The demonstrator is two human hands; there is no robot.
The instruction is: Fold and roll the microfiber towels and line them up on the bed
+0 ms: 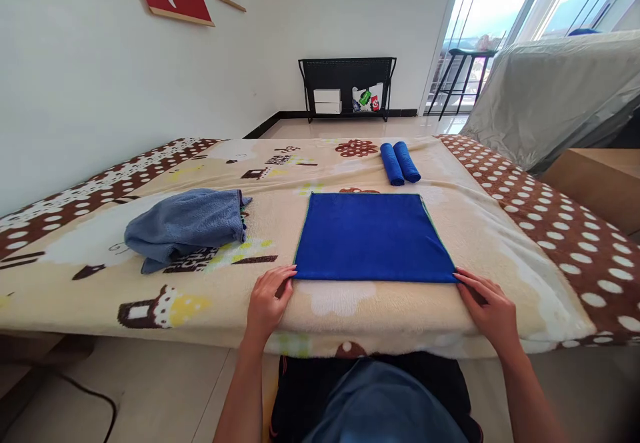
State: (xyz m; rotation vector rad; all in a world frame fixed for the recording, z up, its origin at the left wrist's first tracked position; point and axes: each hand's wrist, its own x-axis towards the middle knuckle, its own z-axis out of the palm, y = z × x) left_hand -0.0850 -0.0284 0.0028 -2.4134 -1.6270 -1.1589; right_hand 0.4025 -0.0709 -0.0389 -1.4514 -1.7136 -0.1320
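Note:
A blue towel with green edging lies flat in a rectangle on the bed. My left hand pinches its near left corner. At the near right corner, my right hand has thumb and fingers closed on the edge. Beyond the towel, two rolled blue towels lie side by side. A crumpled grey-blue cloth sits in a heap to the left of my left hand.
A cream blanket with brown polka-dot borders covers the bed. Against the far wall stands a black rack holding white boxes. A cardboard box and a sheet-covered object are at the right, near a stool.

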